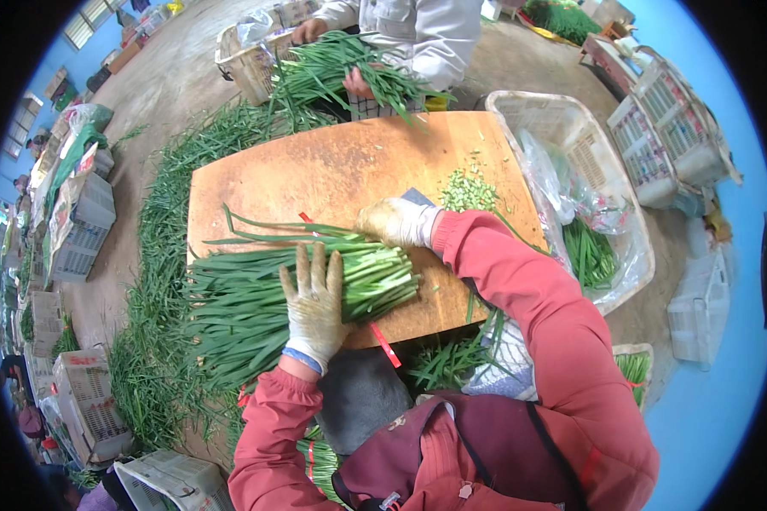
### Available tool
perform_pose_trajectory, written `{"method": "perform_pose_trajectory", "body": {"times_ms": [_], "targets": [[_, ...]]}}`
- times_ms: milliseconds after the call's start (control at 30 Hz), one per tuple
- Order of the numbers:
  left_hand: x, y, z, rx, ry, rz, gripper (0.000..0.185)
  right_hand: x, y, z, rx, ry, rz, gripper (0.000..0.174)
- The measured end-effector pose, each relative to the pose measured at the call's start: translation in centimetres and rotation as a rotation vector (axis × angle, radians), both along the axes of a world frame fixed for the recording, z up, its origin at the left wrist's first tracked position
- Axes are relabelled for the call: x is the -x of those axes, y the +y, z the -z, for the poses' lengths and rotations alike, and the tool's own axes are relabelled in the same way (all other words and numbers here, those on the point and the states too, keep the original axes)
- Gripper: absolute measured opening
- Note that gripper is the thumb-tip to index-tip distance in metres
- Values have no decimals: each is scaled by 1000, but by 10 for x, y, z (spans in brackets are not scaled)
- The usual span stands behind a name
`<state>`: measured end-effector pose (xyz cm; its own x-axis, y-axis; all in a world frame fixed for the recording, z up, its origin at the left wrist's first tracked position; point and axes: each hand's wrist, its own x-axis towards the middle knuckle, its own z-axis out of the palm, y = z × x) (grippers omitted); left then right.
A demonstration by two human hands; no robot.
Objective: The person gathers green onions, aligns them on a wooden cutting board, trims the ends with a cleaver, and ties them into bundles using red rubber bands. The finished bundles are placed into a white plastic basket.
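A large bundle of green garlic chives (243,300) lies across the wooden board (358,153), its pale cut stem ends pointing right. My gloved left hand (313,294) rests on top of the bundle with its fingers spread. At the upper edge of the stems is my gloved right hand (390,222), its fingers curled; whether it grips a stem is hidden. A dark flat blade (417,197) shows just beyond the right hand, its handle not visible. Red tape (385,343) sticks out below the bundle, with another bit above it. Chopped stem ends (468,191) lie at the board's right.
A co-worker (415,38) across the board holds loose chives. A plastic-lined crate (639,255) with chives stands at the right. Trimmed leaves (160,306) are heaped on the floor at the left, and more crates (92,396) stand beyond. Tied chives (319,463) lie below.
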<state>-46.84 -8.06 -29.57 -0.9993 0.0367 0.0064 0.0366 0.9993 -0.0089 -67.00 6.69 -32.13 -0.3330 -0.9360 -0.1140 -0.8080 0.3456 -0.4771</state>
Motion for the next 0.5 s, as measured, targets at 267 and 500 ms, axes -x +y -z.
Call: {"method": "perform_pose_trajectory", "body": {"times_ms": [267, 500], "targets": [[-10, 9, 2, -65, -2, -93, 116, -4, 1, -11, -25, 180, 26, 20], [-1, 17, -9, -122, -87, -160, 121, -5, 23, -32, -50, 84, 92, 22]]}}
